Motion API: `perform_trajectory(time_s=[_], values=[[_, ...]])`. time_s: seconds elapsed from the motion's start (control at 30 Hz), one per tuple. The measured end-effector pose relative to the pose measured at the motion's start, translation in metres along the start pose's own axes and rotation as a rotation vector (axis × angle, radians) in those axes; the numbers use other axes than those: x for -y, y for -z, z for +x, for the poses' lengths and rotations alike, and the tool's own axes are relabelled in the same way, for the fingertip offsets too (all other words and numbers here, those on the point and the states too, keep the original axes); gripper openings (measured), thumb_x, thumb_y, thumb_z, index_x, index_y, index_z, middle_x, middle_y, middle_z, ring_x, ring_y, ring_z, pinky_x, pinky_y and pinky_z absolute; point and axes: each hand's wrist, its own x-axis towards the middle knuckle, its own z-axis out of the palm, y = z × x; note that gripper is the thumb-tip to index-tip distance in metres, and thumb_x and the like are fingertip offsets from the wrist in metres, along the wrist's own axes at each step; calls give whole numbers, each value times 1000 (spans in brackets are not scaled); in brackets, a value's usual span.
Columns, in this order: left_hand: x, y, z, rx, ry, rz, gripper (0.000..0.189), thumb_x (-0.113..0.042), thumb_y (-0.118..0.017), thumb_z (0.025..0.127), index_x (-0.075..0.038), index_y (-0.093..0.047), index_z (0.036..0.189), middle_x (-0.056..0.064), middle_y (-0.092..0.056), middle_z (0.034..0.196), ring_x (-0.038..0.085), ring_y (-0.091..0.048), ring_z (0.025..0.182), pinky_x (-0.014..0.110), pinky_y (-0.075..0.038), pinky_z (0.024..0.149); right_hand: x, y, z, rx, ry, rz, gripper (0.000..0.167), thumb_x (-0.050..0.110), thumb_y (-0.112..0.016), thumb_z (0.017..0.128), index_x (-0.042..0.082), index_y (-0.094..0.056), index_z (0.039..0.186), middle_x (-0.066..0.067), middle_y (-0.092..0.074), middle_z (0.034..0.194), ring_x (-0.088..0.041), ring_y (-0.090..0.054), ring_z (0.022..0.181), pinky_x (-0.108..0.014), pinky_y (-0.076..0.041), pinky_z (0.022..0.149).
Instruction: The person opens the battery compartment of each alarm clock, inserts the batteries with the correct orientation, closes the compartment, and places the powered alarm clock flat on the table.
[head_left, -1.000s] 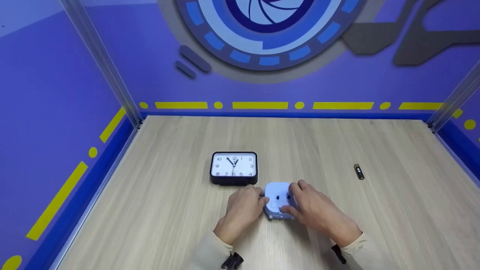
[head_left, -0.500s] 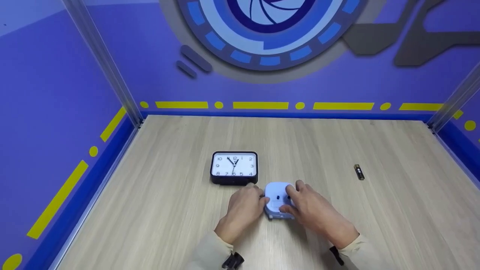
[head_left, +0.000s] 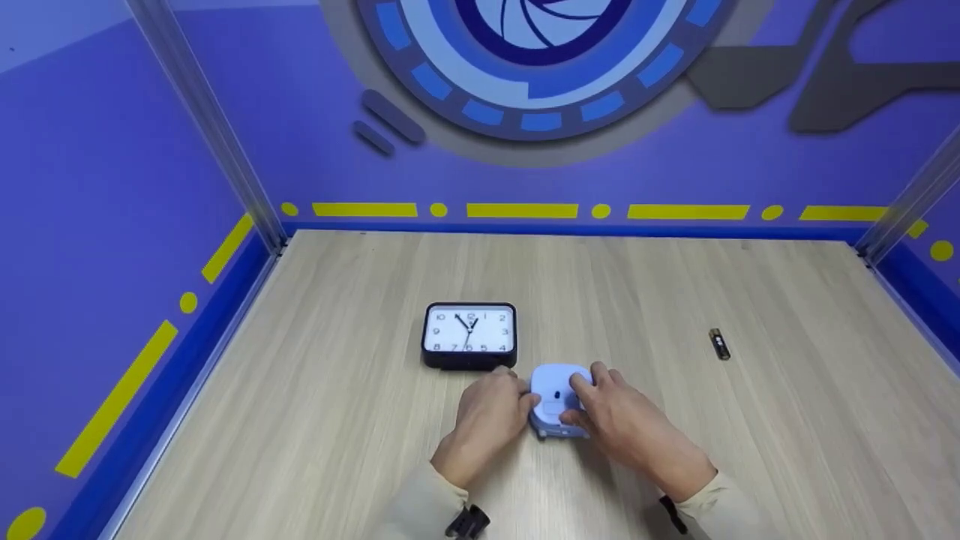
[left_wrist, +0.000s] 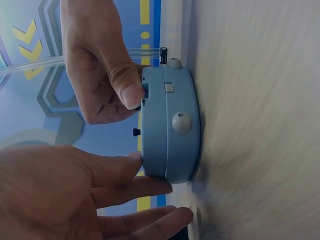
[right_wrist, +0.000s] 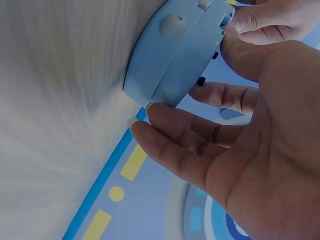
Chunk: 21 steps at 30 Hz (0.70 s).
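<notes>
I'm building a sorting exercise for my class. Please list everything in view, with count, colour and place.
Rectangular clock: one, black with white face, behind the left hand
Light blue device: one, light blue, on the tabletop between both hands
Knobs: two, black, on the device's upturned face
Battery: one, black with gold end, lying toward the tabletop's right side
Tabletop: one, pale wood-grain, under everything
Wall panels: three, blue-purple with yellow marks, left, back and right
Posts: two, silver-grey, back corners
Sleeves: two, cream, lower edge
Wrist straps: two, black, on the sleeves
Left hand: one, bare, gripping the device's left edge
Right hand: one, bare, gripping the device's right part
</notes>
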Motion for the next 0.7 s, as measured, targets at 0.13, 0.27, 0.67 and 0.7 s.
perform_trajectory(time_s=[0.13,0.27,0.67,0.7], values=[[0,0,0,11,14,-13,16,-24,-77,99,-9,-83,96,5,-68,94,20,-64,83,37,-52,70,1,0,-1,-1,9,-22,31,31,-71,102,4,-58,111,-12,-50,94,-26,-53,76,-43,-55,64],[0,0,1,13,33,-30,16,-24,-77,99,-9,-84,98,5,-67,92,20,-64,83,38,-52,71,2,-1,-1,-15,17,-34,30,30,-72,102,4,-58,109,-12,-51,93,-26,-53,76,-42,-55,64],[-1,-2,-1,-31,20,-12,15,-24,-77,98,-11,-85,100,4,-70,92,21,-67,83,38,-52,69,2,-3,-2,-37,39,-67,29,30,-71,103,5,-57,108,-14,-52,95,-27,-53,75,-44,-57,63],[-1,-2,-1,-38,17,-7,15,-24,-77,98,-12,-85,100,4,-70,92,21,-68,83,38,-52,68,2,-4,-2,-45,44,-72,29,29,-71,102,5,-57,107,-14,-52,94,-28,-53,75,-44,-57,62]])
